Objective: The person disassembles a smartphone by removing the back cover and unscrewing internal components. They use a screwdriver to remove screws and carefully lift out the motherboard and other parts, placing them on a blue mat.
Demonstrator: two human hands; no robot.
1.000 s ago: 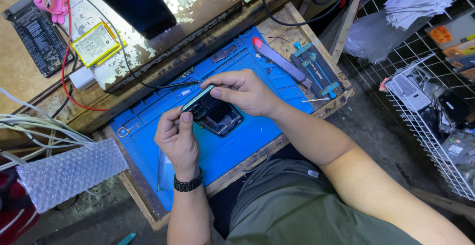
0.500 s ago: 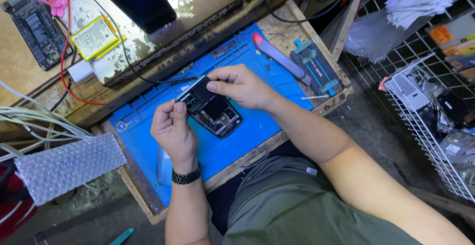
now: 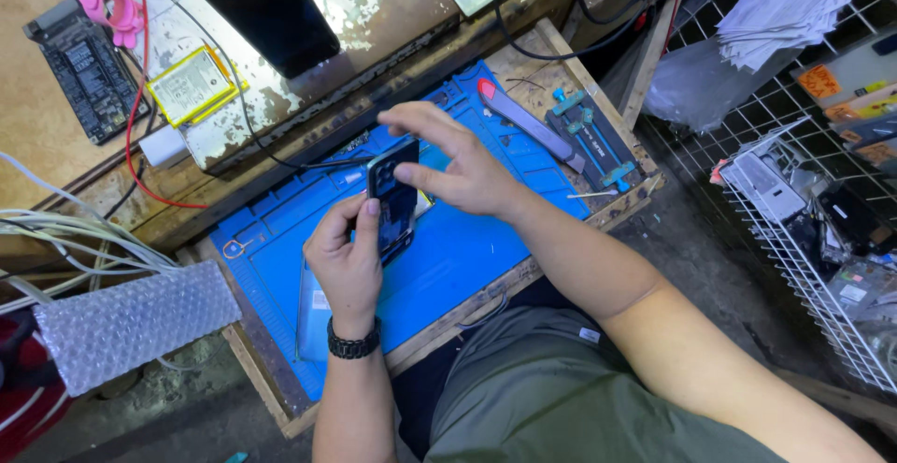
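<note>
Two hands hold a dark phone (image 3: 392,203) upright above the blue mat (image 3: 467,257) on the bench: left hand (image 3: 346,262) pinches its lower edge, right hand (image 3: 458,169) its top. Beyond, a clamp jig (image 3: 589,136) lies unused; the handling looks mid-way.
</note>
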